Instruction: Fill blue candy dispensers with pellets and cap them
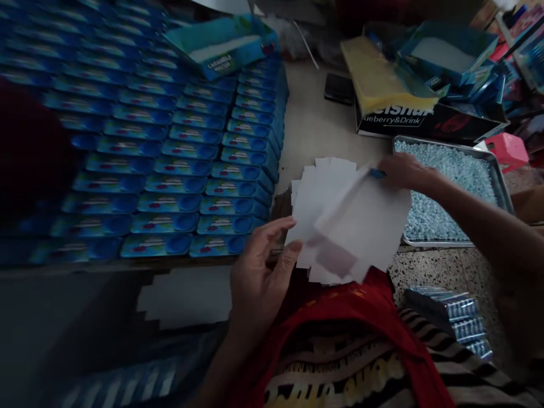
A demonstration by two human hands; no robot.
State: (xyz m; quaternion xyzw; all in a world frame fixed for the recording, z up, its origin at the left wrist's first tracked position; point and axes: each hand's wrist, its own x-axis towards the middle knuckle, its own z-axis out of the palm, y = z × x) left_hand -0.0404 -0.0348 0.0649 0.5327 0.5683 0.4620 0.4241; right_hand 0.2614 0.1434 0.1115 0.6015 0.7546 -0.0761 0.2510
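A loose, uneven pile of white paper sheets lies at the table's front edge, close to my body. My right hand pinches the upper end of a white sheet lifted at a slant over the pile; a small blue bit shows at its fingertips, too unclear to name. At the pile's left side is my left hand, thumb and fingers apart. Its fingertips overlap the paper edges, and whether they touch them I cannot tell.
Rows of blue printed boxes fill the left, with an open blue carton on top. A metal tray of pale blue pellets stands right. Behind are a black phone-like object and a black carton. Silvery-blue packs lie lower right.
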